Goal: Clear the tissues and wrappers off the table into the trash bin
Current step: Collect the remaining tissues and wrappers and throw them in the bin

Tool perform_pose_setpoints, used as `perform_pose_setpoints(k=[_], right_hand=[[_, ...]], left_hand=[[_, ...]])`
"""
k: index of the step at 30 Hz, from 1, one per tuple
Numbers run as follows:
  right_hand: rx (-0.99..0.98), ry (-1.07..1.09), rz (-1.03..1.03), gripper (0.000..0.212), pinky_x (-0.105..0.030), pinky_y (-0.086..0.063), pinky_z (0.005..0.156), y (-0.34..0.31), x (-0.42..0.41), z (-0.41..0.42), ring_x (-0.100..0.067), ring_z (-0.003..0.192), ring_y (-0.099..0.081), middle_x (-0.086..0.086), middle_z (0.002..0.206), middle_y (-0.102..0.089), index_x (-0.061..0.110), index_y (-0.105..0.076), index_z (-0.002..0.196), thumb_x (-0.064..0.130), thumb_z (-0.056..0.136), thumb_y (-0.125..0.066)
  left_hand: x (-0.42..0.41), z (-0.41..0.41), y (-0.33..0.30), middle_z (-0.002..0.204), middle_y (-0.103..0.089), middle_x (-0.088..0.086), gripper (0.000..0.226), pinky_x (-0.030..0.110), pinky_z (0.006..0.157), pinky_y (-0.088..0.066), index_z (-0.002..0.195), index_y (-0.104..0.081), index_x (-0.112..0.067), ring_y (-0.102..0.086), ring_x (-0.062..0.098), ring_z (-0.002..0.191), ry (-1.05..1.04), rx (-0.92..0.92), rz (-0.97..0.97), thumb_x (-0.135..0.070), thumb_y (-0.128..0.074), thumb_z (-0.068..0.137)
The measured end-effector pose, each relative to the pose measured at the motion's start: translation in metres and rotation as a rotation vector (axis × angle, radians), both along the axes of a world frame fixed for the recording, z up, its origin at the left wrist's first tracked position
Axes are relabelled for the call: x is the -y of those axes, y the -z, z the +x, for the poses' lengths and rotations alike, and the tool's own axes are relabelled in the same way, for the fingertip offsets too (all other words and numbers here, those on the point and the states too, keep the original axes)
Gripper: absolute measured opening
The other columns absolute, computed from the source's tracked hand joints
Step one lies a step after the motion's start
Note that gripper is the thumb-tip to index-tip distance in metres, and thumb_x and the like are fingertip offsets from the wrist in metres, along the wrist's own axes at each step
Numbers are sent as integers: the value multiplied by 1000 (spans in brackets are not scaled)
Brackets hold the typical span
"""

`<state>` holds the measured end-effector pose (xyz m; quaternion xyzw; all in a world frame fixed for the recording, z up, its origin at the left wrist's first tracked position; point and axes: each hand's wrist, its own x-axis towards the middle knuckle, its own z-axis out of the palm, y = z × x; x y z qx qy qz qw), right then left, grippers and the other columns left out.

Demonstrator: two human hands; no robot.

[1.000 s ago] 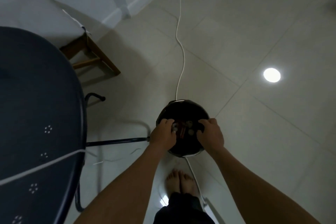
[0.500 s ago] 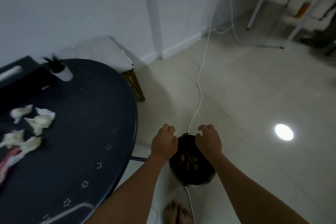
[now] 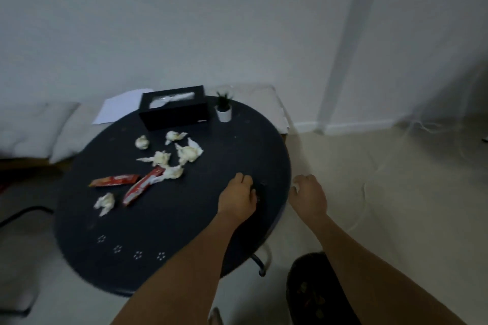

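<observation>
Several crumpled white tissues [image 3: 188, 153] lie on the round dark table [image 3: 184, 219], left of centre. Two red wrappers [image 3: 115, 180] [image 3: 141, 187] lie among them, and one more tissue [image 3: 105, 202] sits at the front left. My left hand [image 3: 237, 196] hovers over the table's right part with loosely curled fingers and holds nothing. Past the table's right edge, my right hand [image 3: 309, 196] is also empty, fingers slightly apart. The dark trash bin [image 3: 309, 290] stands on the floor at the lower right, partly hidden by my right forearm.
A black tissue box [image 3: 174, 109] and a small potted plant [image 3: 224, 107] stand at the table's far side. White cushions [image 3: 39, 132] and a sheet of paper [image 3: 118, 108] lie behind the table. A white pole [image 3: 343, 47] rises against the wall. A dark chair frame [image 3: 21, 214] is at left.
Both hands let go of the bin's rim and rose toward the table. The view swung up and left, so the table with its litter is now in front.
</observation>
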<state>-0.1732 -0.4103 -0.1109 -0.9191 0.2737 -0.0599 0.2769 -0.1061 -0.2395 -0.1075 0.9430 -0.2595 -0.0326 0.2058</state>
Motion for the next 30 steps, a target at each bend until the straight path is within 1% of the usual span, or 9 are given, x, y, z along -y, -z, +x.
perform_pose_setpoints(k=[4, 10, 12, 14, 16, 19, 24, 27, 30], right_hand=[[4, -111, -9, 28, -39, -53, 84, -10, -38, 52, -32, 99, -60, -16, 117, -56, 8, -62, 115, 14, 90, -52], [9, -235, 51, 29, -37, -52, 85, -12, -109, 124, -30, 102, -59, -15, 119, -55, 7, -62, 117, 15, 90, -54], [19, -261, 78, 30, -38, -52, 89, -14, -126, 148, -29, 107, -58, -14, 121, -57, 7, -62, 118, 17, 90, -56], [15, -302, 106, 32, -39, -51, 94, -13, -146, 173, -28, 112, -57, -13, 123, -59, 8, -62, 119, 22, 91, -58], [1, -348, 106, 35, -40, -49, 97, -10, -161, 193, -28, 116, -54, -11, 126, -60, 11, -61, 122, 26, 90, -58], [-37, -431, 71, 46, -39, -42, 106, -3, -174, 216, -27, 126, -48, -8, 137, -54, 19, -56, 132, 33, 89, -61], [-150, -497, 64, 53, -40, -41, 108, 9, -183, 233, -29, 129, -42, -4, 145, -44, 27, -53, 136, 38, 85, -64], [-150, -510, 21, 36, -38, -46, 103, 15, -183, 234, -28, 124, -50, -5, 132, -57, 20, -65, 124, 25, 89, -60], [-139, -433, 25, 22, -35, -54, 87, 15, -184, 233, -27, 106, -62, -10, 113, -66, 10, -74, 104, 12, 90, -57]], left_hand=[[-52, 33, -10, 110, -50, 8, 18, 35, 72, -47, 103, -51, -12, -55, 25, 95, -136, 21, -1, -26, -46, 92], [-137, 79, -12, 115, -52, 11, 24, 39, 77, -49, 107, -54, -8, -55, 28, 103, -309, 26, -14, -23, -50, 89], [-157, 93, -9, 121, -51, 12, 35, 39, 87, -48, 117, -51, -10, -51, 29, 109, -316, 20, 14, -27, -52, 87], [-176, 108, -3, 129, -46, 10, 57, 39, 97, -45, 136, -40, -14, -45, 29, 115, -293, 14, 70, -36, -56, 85], [-183, 119, 2, 131, -45, 8, 70, 39, 97, -46, 144, -29, -21, -44, 27, 116, -250, 18, 94, -43, -57, 84], [-183, 131, 9, 133, -44, 7, 63, 38, 91, -49, 141, -32, -29, -45, 25, 117, -142, 15, 119, -42, -55, 85], [-178, 134, 21, 121, -51, 7, 39, 37, 82, -52, 128, -50, -21, -53, 23, 107, -72, 6, 118, -30, -50, 90], [-176, 133, 26, 123, -51, 7, 37, 34, 79, -51, 127, -51, -19, -51, 23, 109, -88, -6, 103, -27, -49, 91], [-173, 133, 28, 124, -51, 6, 36, 31, 77, -47, 125, -51, -19, -50, 23, 109, -102, -9, 94, -24, -51, 90]])
